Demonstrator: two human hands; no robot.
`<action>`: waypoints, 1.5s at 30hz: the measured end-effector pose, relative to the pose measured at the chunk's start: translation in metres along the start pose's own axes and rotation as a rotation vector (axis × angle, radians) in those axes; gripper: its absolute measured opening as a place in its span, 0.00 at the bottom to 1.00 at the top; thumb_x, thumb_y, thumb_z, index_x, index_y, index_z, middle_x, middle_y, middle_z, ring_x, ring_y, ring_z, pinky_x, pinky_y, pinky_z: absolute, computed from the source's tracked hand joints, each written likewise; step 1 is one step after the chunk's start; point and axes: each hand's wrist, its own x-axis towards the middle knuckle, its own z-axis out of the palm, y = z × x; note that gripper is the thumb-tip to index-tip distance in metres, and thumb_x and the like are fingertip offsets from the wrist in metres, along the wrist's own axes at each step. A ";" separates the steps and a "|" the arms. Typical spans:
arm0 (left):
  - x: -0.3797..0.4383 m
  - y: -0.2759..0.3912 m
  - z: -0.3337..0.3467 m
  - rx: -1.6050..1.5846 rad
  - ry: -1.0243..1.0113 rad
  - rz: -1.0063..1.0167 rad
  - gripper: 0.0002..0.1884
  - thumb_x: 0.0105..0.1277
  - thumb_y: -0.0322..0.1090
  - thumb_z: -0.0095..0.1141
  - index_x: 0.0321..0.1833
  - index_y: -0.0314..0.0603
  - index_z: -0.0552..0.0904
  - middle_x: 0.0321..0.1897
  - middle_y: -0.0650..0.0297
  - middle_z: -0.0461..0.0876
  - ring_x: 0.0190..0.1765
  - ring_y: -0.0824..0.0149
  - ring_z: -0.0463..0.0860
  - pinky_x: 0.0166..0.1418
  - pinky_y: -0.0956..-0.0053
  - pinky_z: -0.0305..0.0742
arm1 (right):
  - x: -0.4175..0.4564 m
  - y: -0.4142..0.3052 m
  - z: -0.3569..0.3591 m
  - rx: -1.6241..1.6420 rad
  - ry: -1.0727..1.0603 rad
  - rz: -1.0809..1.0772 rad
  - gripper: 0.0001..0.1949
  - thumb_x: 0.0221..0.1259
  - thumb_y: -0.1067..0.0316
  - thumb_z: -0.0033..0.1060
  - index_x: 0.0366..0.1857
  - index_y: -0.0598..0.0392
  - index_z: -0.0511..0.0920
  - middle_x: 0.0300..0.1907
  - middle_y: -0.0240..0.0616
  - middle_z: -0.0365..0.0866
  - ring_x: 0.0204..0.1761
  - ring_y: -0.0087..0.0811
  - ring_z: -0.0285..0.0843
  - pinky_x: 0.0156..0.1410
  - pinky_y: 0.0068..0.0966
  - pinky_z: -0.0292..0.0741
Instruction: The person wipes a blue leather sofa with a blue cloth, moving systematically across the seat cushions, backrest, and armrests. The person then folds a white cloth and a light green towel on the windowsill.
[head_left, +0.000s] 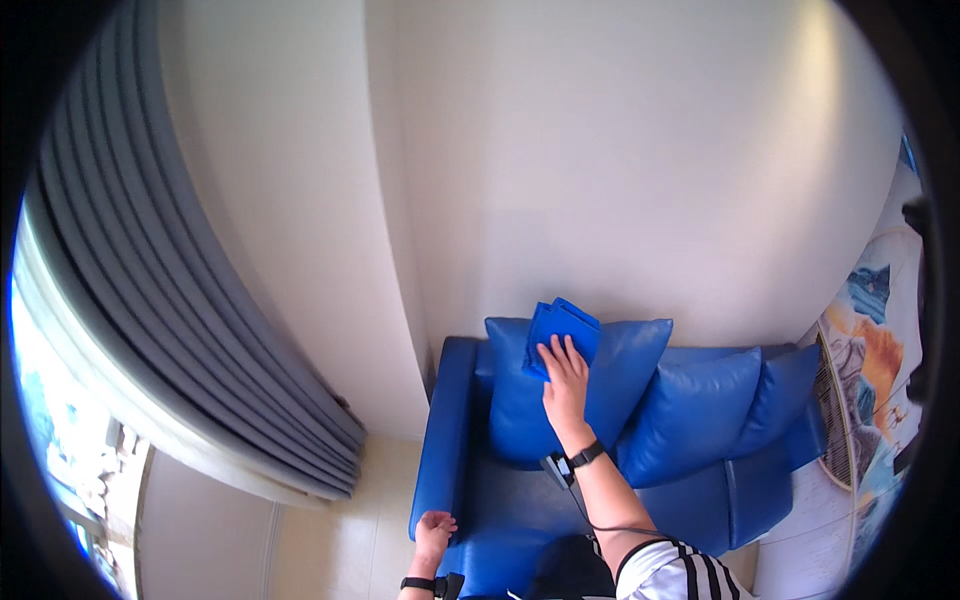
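My right hand (568, 379) lies with spread fingers on a folded bright blue cloth (568, 322). Beneath the cloth is the upper part of a large blue leather-look cushion (634, 364), which leans on the backrest of a blue sofa (517, 487). Lower down, my left hand (435, 534) is beside the front of the sofa's left armrest (448, 420), with its fingers curled. Nothing shows in the left hand, though its palm is partly hidden. Whether it touches the armrest is unclear.
More blue cushions (694, 409) lean along the backrest to the right. Behind the sofa rises a pale wall (637, 172) with a jutting column (300, 187). A long grey curtain (187, 300) hangs by the window at left. A cable (630, 530) runs along my right forearm from a wrist device (559, 469).
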 end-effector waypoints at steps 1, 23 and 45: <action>0.001 0.008 0.008 0.004 -0.006 -0.006 0.08 0.71 0.26 0.55 0.49 0.33 0.79 0.39 0.56 0.87 0.39 0.64 0.88 0.41 0.74 0.80 | 0.007 0.013 0.005 -0.059 -0.043 -0.020 0.31 0.54 0.80 0.64 0.66 0.46 0.77 0.71 0.43 0.72 0.78 0.46 0.59 0.79 0.48 0.55; 0.161 0.239 0.268 0.169 -0.075 0.926 0.06 0.69 0.23 0.58 0.46 0.35 0.84 0.46 0.55 0.88 0.50 0.64 0.87 0.55 0.72 0.80 | 0.035 0.302 -0.012 -0.238 -0.062 0.164 0.03 0.52 0.77 0.57 0.29 0.55 0.77 0.31 0.41 0.82 0.47 0.41 0.82 0.76 0.59 0.56; 0.089 0.260 0.189 0.695 -0.944 -0.326 0.22 0.76 0.47 0.56 0.59 0.34 0.84 0.49 0.49 0.88 0.50 0.59 0.90 0.59 0.72 0.81 | -0.030 0.254 -0.164 0.375 -0.608 0.403 0.11 0.59 0.69 0.67 0.44 0.59 0.81 0.36 0.55 0.83 0.38 0.53 0.84 0.42 0.39 0.77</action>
